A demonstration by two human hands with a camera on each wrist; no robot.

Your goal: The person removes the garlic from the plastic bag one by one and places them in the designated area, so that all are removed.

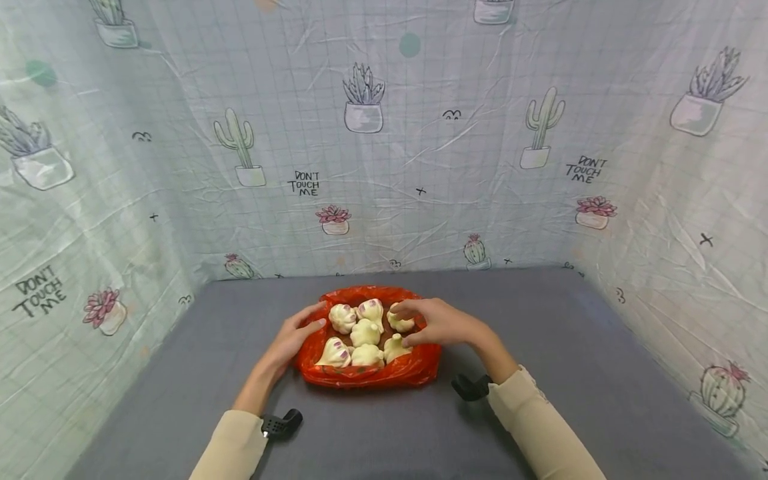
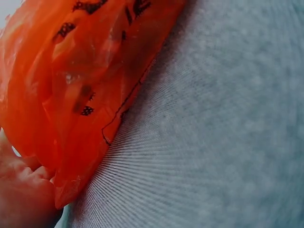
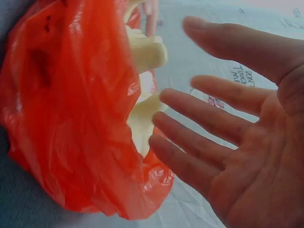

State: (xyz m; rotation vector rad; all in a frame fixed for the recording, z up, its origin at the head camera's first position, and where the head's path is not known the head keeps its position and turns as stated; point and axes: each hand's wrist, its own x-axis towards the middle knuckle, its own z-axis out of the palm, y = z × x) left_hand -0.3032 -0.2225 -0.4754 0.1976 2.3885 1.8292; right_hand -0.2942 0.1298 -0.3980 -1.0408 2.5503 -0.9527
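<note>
Several garlic bulbs (image 1: 365, 332), cream with some purple patches, sit in a red plastic bag (image 1: 369, 380) whose mouth is spread wide. At the bag's left rim, my left hand (image 1: 293, 339) grips the plastic, thumb over the edge. The left wrist view shows that hand (image 2: 26, 194) low against the bag's printed side (image 2: 90, 95), most fingers hidden. Over the right side of the opening hovers my right hand (image 1: 447, 323), fingers spread around the right-hand bulbs. In the right wrist view its palm (image 3: 256, 147) faces the bulbs (image 3: 149, 54), holding nothing.
The bag rests on a grey cloth-covered table (image 1: 384, 433). Pale sheeting (image 1: 408, 153) printed with cacti and potted plants forms walls at the back and both sides. A black wrist camera (image 1: 282, 424) sits below the left forearm, another black camera (image 1: 471, 387) by the right wrist.
</note>
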